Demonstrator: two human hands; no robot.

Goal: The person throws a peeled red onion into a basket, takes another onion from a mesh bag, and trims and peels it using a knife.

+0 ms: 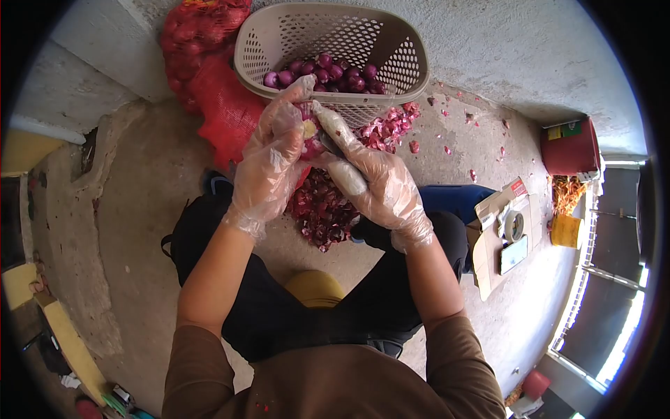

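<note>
Clear plastic gloves cover both of my hands. My left hand [272, 150] is closed around a red onion [311, 145], which shows a pale cut patch and is partly hidden by the fingers. Facing it, my right hand [373, 174] grips a small knife [331, 144]; only a dark strip of it shows between the fingers and thumb, close against the onion. Just beyond the hands, peeled purple onions [335, 73] lie in a beige plastic basket [331, 19]. Below the hands, a heap of dark red onion skins [322, 216] rests on the floor between my feet.
Red mesh sacks [223, 105] of onions lean left of the basket. More skins [391, 129] lie at its right. A flattened cardboard piece [488, 262] with a tape roll [514, 226] and a phone [514, 255] is by my right knee. A red bucket [572, 146] stands by the wall.
</note>
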